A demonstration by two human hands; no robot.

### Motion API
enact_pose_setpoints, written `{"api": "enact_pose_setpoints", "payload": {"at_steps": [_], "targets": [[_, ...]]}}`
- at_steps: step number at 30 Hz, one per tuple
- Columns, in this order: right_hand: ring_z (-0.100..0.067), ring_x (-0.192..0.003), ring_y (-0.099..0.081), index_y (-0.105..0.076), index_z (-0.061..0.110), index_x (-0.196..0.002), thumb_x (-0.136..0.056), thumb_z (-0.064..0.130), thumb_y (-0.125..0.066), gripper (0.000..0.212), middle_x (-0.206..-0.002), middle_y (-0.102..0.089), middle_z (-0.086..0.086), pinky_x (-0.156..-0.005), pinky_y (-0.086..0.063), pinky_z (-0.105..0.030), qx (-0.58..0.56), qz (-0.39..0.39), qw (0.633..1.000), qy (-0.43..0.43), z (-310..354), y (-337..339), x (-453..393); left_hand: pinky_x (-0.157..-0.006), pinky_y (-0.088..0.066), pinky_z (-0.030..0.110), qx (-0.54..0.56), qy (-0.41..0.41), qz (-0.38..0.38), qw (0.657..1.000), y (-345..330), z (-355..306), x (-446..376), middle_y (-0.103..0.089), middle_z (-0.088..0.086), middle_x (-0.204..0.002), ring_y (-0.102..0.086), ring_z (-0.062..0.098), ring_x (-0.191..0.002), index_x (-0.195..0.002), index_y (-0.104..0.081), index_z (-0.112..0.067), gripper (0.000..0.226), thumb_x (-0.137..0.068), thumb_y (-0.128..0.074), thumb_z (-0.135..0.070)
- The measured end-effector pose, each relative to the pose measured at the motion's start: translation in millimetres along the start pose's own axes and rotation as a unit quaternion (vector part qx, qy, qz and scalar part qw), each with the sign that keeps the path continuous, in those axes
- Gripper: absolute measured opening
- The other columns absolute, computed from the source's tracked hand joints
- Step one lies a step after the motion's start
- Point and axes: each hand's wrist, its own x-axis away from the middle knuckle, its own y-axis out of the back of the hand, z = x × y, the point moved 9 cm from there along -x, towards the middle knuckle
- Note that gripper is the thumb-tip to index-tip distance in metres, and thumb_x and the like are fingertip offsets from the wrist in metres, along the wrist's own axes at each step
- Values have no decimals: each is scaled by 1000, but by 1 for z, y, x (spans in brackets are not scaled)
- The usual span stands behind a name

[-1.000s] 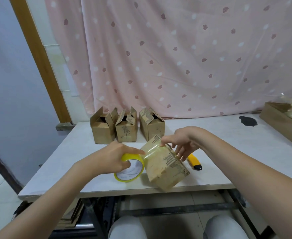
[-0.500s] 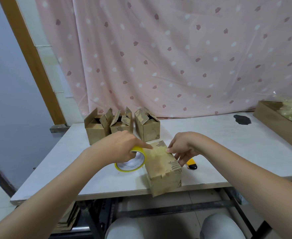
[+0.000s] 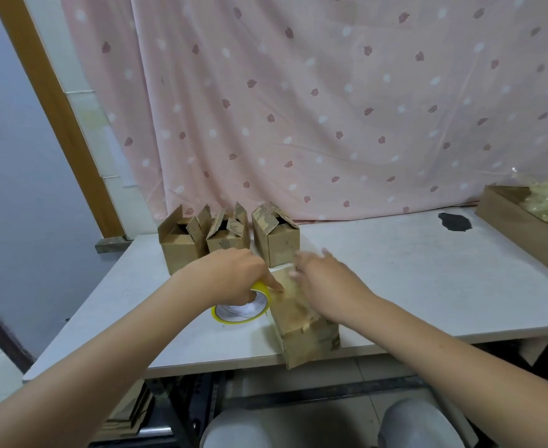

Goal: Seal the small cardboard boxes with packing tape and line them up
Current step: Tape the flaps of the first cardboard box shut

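Note:
A small cardboard box (image 3: 308, 337) lies at the front edge of the white table (image 3: 411, 286), its near end over the edge. My left hand (image 3: 234, 274) grips a yellow-cored roll of clear packing tape (image 3: 240, 310) just left of the box, index finger on the box top. My right hand (image 3: 324, 279), blurred, lies flat across the box's top with fingers spread. Three more small boxes stand in a row at the back left, flaps open: one (image 3: 180, 245), a second (image 3: 227, 239) and a third (image 3: 276, 239).
A brown wooden tray (image 3: 525, 227) with pale bagged contents sits at the right edge. A black patch (image 3: 454, 221) marks the table near it. A pink patterned curtain hangs behind. My knees and the table's dark frame show below the front edge.
The box has gone from tilted to lying flat along the table. My right hand has slid from pinching the far end to lying over the top. The yellow knife is now hidden.

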Motion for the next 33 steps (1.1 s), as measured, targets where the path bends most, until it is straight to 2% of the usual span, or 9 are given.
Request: {"api": "enact_pose_setpoints", "payload": {"at_steps": [4,5,7,9,13,20,24,28,33], "targets": [[-25,-121,-41,-48,18,-121,-104,48,-29,39,-112,-49,4,-87,-43,-39,-52,85,994,55,22,-27,18,-74,-55,40,-7,2,-8,1000,2,-3,-4,-43,-9,-69,-57,27,-85,-132,-55,-51,53,-89,-55,-19],[-25,-130,-37,-45,17,-128,-103,51,-27,46,-124,-48,4,-97,-42,-41,-35,91,994,55,19,-31,20,-75,-56,40,-6,7,-7,1000,2,-2,-5,-47,-8,-73,-58,27,-87,-133,-55,-50,54,-89,-55,-19],[-20,-148,-18,-33,16,-149,-103,53,-23,60,-157,-30,4,-120,-19,-37,-3,105,993,60,13,-33,25,-77,-57,40,-9,16,-6,1000,-1,0,-5,-57,-5,-84,-62,27,-93,-135,-54,-50,56,-88,-55,-19],[-14,-151,-6,-20,15,-156,-103,54,-21,65,-164,-12,3,-120,-9,-29,32,104,993,54,4,-28,29,-74,-56,38,-7,16,-7,1000,-1,0,-5,-54,-6,-80,-61,26,-92,-135,-53,-53,58,-89,-54,-18],[-19,-151,-8,-17,14,-157,-101,59,-19,71,-164,-12,2,-118,-19,-35,49,98,994,18,-10,-22,28,-65,-47,34,-2,17,-14,1000,1,-1,-4,-41,-9,-70,-54,24,-83,-133,-52,-57,61,-89,-52,-15],[-13,-151,6,-5,10,-158,-96,67,-17,84,-165,2,-3,-116,5,-24,43,94,992,71,7,-38,24,-72,-48,33,45,23,-36,998,-2,6,0,-46,-10,-73,-55,21,-92,-130,-52,-59,52,-90,-56,-26],[-15,-151,12,-2,8,-157,-87,71,0,94,-165,6,-4,-110,19,-22,98,53,990,88,10,-38,30,-77,-52,34,98,32,-64,993,-1,15,8,-66,-9,-89,-56,16,-90,-124,-59,-52,43,-87,-60,-32],[-19,-152,-5,-20,4,-155,-91,55,1,84,-164,-12,-12,-115,17,-30,101,-4,986,130,17,-46,24,-72,-51,32,188,38,-96,977,-1,24,21,-69,-1,-80,-56,10,-72,-117,-65,-49,34,-84,-66,-40],[-15,-152,-2,-15,13,-157,-88,67,9,91,-165,-7,-7,-114,13,-22,80,1,987,139,20,-44,26,-65,-50,31,207,51,-112,970,-9,32,31,-70,1,-80,-56,14,-68,-119,-64,-54,44,-81,-68,-33]]}}
